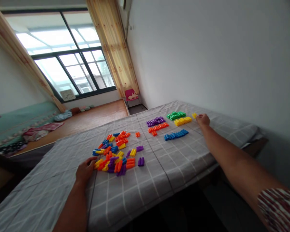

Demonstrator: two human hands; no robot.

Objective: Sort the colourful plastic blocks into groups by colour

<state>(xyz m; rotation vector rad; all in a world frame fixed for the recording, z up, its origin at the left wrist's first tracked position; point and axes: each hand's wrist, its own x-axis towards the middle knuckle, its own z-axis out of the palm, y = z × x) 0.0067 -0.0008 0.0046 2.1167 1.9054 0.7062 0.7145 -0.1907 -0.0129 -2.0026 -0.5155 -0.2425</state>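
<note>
My right hand (pixel 203 120) pinches a small yellow plastic piece (pixel 194 115) at the far right, just beyond the row of yellow pieces (pixel 183 121). At the left edge of a mixed pile of orange, blue, yellow and purple pieces (pixel 108 161) is my left hand (pixel 85 168), its fingers curled in against the pile. Whatever its fingertips hold is hidden. Most pieces look like two short tubes joined side by side. Sorted by colour, other groups lie near my right hand: green (pixel 176 115), purple (pixel 155 121), orange (pixel 158 127) and blue (pixel 176 135).
Under everything is a grey checked cloth (pixel 145 187) on a table-like surface along the white wall (pixel 207 58). Two purple pieces (pixel 140 161) and an orange piece (pixel 137 134) lie apart from the pile. A pink chair (pixel 131 95) stands by the window curtain.
</note>
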